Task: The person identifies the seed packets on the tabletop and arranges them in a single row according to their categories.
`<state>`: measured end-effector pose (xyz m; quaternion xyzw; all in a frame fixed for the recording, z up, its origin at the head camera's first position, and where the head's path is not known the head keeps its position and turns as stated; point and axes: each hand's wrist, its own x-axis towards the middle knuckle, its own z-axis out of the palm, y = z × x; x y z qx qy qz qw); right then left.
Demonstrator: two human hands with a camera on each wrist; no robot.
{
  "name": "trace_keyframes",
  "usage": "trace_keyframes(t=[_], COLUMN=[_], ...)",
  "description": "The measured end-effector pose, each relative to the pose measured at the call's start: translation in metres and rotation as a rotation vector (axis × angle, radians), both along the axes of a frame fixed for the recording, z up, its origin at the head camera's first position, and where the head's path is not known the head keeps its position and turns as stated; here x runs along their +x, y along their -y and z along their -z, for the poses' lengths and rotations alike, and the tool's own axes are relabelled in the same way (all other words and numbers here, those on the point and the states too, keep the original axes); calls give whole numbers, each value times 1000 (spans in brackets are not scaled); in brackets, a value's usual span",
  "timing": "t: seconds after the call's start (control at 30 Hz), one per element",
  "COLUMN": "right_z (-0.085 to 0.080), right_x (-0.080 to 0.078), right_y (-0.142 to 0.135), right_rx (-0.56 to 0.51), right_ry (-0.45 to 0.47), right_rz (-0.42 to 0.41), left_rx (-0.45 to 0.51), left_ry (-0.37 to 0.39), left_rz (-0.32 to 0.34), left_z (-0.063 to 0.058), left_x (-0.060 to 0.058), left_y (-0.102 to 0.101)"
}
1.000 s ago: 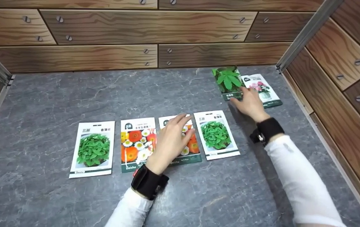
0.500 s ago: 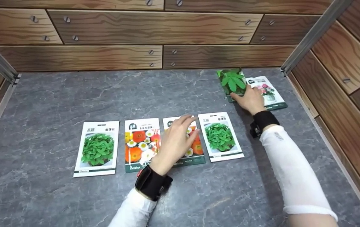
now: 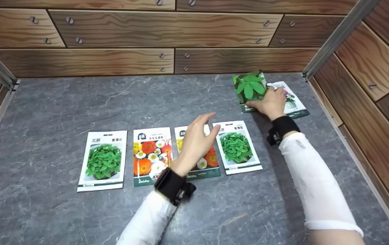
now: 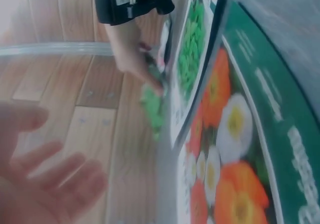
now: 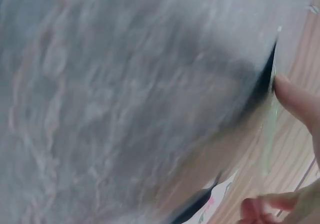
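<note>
My right hand grips a seed packet with a green leaf picture by its sides, thumb on the left edge and fingers on the right. In the right wrist view this packet shows edge-on between thumb and fingers, tilted up off the tabletop. A white seed packet with pink flowers lies partly under that hand. My left hand hovers with loosely extended fingers over an orange-flower seed packet, covering part of it. In the left wrist view its fingers hold nothing.
Left of my left hand lies another orange-flower packet. Two white packets with green herb pictures flank the row, one at the left and one at the right. Wood-patterned walls enclose the grey tabletop.
My right hand has closed on the leaf packet's sides and tipped it up slightly. My left hand has lifted and shifted a little forward and right above the orange-flower packet.
</note>
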<state>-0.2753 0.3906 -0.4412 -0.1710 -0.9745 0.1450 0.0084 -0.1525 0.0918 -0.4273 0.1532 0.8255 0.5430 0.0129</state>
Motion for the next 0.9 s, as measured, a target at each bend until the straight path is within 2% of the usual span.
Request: trace_keyframes(t=[0.27,0.43,0.53,0.7,0.9], right_z=[-5,-9,-14,-26,-40], right_x=[0,3,9,30,69], right_y=[4,8,14,34,62], right_rx=[-268,-445,-597,-877,-1053], right_ry=[-160,-211,-235,-264,-253], right_rz=[12,21,18,-12,-80], left_rx=[240,293,307,346,573], left_ry=[135,180,207,244,346], left_rz=[-35,-52,-73,-124,-139], left_z=[6,8,8,8,2], left_x=[-23,-31,-35,-38,-25], left_y=[-11,-17,-21,-26,-25])
